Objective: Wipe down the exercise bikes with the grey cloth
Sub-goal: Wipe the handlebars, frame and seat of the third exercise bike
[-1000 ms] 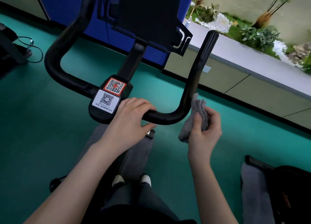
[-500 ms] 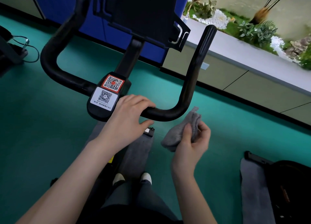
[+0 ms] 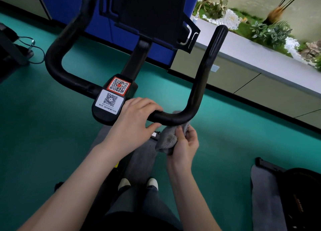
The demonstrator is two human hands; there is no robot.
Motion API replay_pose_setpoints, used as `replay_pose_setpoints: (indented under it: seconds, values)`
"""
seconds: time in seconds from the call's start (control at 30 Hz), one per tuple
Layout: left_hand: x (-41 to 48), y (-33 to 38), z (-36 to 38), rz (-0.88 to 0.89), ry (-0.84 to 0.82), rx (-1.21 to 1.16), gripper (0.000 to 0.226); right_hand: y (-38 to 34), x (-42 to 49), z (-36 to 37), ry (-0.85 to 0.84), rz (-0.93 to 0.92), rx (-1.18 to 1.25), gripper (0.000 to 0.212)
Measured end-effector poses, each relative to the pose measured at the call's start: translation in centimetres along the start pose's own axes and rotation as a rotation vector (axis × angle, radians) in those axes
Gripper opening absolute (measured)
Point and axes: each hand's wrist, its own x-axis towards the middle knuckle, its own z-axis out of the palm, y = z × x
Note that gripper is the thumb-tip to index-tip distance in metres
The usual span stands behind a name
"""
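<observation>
Gripping handlebar (image 3: 196, 91), grey cloth (image 3: 167, 138) held beneath

right hand (image 3: 185, 145) | carried grey cloth (image 3: 166, 140) down and leftward | now under handlebar (image 3: 173, 117) bend (just beside left hand (image 3: 133, 124))

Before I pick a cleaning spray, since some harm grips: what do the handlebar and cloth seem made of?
Handlebar: probably rubber or foam padding over a tube, matte black, with only a soft sheen. Cloth, gripped by the right hand: grey, likely microfibre or terry, judging by its fuzzy nap.
</observation>
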Motion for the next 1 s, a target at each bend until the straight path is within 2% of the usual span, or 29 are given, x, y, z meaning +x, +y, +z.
replay_pose_setpoints:
  seconds: [0.17,0.27,0.4,0.5,0.6,0.7,0.87,1.0]
  values:
    - [-0.2,0.1,-0.2,0.018,-0.001,0.001,0.035,1.3,-1.9,0.7,-0.145,0.105,0.056,0.010]
    - [-0.3,0.1,-0.2,0.032,-0.012,0.012,0.039,1.0,-2.4,0.2,-0.187,0.100,-0.025,0.009]
    - [-0.6,0.2,-0.6,0.074,0.001,0.075,0.044,-1.1,-2.5,-2.8,-0.099,-0.237,-0.356,0.019]
    - [-1.0,0.2,-1.4,0.093,0.067,0.172,0.045,-3.3,-2.5,-3.8,-0.007,-0.489,-0.453,0.012]
    - [-1.3,0.0,-2.3,0.075,0.103,0.215,0.047,-4.4,-1.9,-2.3,0.018,-0.666,-0.547,0.018]
    - [-1.7,-0.3,-3.2,0.035,0.124,0.233,0.051,-4.2,-1.8,-0.1,-0.017,-0.768,-0.660,0.017]
    - [-2.5,-1.4,-4.3,-0.036,0.145,0.219,0.060,-3.4,-2.5,1.1,0.030,-0.864,-0.720,0.018]
    - [-3.0,-2.4,-4.7,-0.077,0.151,0.194,0.066,-2.4,-3.9,2.6,-0.084,-0.933,-0.789,0.015]
